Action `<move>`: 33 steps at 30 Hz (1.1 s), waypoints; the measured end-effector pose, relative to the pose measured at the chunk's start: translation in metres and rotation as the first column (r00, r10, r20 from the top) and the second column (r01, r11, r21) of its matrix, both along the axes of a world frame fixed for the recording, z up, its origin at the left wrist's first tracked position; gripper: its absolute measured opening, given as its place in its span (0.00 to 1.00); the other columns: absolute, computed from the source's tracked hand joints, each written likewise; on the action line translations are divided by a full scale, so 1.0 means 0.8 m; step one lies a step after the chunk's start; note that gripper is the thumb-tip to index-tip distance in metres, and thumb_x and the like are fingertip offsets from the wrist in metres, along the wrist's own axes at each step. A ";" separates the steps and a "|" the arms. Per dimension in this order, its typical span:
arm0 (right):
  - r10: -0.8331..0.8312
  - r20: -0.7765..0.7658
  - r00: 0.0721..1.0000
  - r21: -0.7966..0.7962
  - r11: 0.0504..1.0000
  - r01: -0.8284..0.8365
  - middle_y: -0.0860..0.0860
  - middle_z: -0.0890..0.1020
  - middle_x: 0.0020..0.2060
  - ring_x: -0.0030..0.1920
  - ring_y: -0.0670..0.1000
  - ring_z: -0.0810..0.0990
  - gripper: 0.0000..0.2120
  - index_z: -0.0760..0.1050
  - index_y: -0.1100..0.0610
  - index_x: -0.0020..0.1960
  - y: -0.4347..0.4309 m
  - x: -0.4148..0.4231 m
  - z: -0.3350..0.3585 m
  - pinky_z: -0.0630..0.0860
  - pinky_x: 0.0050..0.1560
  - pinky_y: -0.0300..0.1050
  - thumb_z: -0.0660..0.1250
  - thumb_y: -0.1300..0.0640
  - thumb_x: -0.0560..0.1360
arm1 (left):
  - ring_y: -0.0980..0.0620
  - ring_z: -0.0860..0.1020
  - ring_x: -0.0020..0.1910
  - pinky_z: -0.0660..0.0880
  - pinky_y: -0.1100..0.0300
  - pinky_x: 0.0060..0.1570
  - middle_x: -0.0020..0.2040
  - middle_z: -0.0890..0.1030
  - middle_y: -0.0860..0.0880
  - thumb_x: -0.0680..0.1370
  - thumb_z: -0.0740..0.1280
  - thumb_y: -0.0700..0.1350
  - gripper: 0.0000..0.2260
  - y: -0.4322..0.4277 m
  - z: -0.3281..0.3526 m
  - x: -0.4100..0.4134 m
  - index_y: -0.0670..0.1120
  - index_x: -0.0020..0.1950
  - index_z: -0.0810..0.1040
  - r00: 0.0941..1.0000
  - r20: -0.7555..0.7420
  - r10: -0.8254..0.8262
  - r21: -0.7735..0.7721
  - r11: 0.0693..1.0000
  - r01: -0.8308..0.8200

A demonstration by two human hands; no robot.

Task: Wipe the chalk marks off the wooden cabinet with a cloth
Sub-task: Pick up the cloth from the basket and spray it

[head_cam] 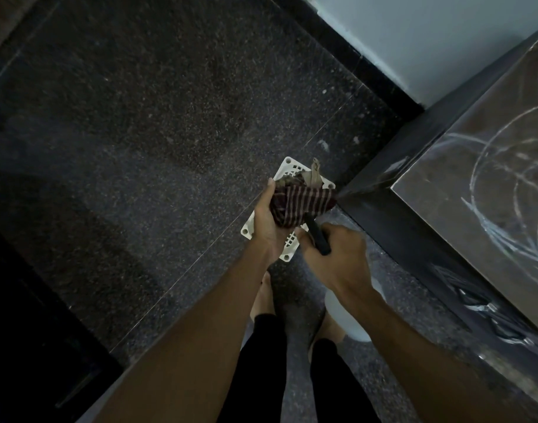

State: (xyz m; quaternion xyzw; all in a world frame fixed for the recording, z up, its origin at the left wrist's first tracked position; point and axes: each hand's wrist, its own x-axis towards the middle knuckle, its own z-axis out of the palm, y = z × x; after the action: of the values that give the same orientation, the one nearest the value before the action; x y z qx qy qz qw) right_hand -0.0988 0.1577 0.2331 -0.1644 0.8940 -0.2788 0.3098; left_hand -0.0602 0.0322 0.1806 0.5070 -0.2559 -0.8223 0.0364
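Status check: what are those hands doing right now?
Left hand gripping striped cloth. Right hand closed on dark handle. Chalk marks on cabinet unwiped. Nothing blocking.

No readable text, label, brand, number or sign is seen anywhere. The chalk marks (502, 190) on the wooden cabinet (463, 166) are only loops and scribbled lines; no letters or digits can be made out in them.

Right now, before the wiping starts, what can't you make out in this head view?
- Wooden cabinet: top cut off by right edge, so full extent of chalk marks unknown.
- White perforated tray: mostly hidden behind striped cloth and left hand.
- Dark object in right hand: too dim to identify.
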 end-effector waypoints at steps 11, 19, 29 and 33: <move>-0.070 -0.115 0.991 -0.034 0.997 0.066 0.52 0.74 0.31 0.32 0.53 0.74 0.18 0.67 0.51 0.35 -0.008 0.011 -0.011 0.64 0.35 0.42 0.66 0.40 0.74 | 0.41 0.77 0.66 0.70 0.45 0.70 0.64 0.81 0.41 0.80 0.59 0.63 0.28 -0.002 -0.010 0.006 0.41 0.67 0.78 1.000 0.015 -0.015 -0.006 1.000 0.015; -0.126 -0.040 0.991 0.013 0.992 0.126 0.46 0.66 0.20 0.22 0.46 0.66 0.26 0.61 0.50 0.25 0.002 -0.002 -0.010 0.59 0.29 0.38 0.70 0.45 0.75 | 0.45 0.81 0.60 0.74 0.46 0.65 0.58 0.84 0.44 0.82 0.57 0.60 0.23 -0.006 -0.010 0.010 0.44 0.62 0.81 1.000 -0.001 0.010 0.013 1.000 -0.010; 0.021 -0.029 0.999 0.042 0.999 -0.020 0.46 0.72 0.28 0.31 0.53 0.76 0.20 0.65 0.49 0.31 0.006 0.015 -0.015 0.67 0.34 0.42 0.66 0.39 0.73 | 0.43 0.79 0.63 0.72 0.44 0.68 0.61 0.83 0.43 0.79 0.60 0.62 0.25 -0.003 -0.017 0.010 0.44 0.64 0.80 0.999 0.021 0.029 0.020 0.999 -0.029; 0.064 -0.024 0.998 0.054 0.997 -0.062 0.46 0.70 0.26 0.30 0.55 0.76 0.21 0.61 0.48 0.29 0.005 0.021 -0.019 0.66 0.33 0.42 0.61 0.35 0.71 | 0.46 0.80 0.60 0.71 0.44 0.68 0.57 0.84 0.45 0.80 0.60 0.61 0.23 -0.004 -0.019 0.010 0.46 0.60 0.82 0.999 0.013 0.042 0.031 0.999 -0.043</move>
State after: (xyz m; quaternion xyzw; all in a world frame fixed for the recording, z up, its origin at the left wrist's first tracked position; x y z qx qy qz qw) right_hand -0.0818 0.1614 0.2182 -0.1877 0.8993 -0.2431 0.3113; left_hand -0.0519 0.0289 0.1652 0.5180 -0.2324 -0.8220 0.0444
